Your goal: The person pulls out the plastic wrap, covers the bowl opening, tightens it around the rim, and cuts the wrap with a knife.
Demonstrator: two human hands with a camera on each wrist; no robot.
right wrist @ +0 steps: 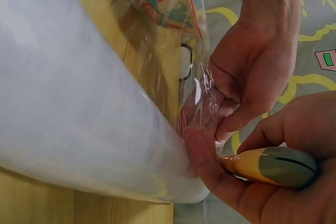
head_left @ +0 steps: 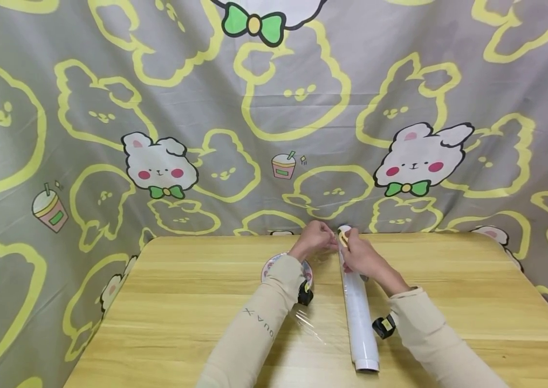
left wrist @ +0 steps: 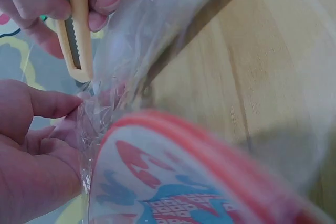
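Film is spread, in the head view, over the surface between the roll and the dish, which is partly hidden under the left arm. Near the roll's far end, the left hand and right hand are held close together.

In the left wrist view, bunched film is pinched by the left hand just beside the dish's red rim. The cutter is gripped in the right hand, its tip pointed at the film right above the left fingers; how much blade is bared cannot be told.

In the right wrist view, the cutter's handle is wrapped by curled right fingers beside the roll. A clean cut is probably best made with the film drawn taut and flat, since bunched film may snag, and with the blade steered away from the left fingers.
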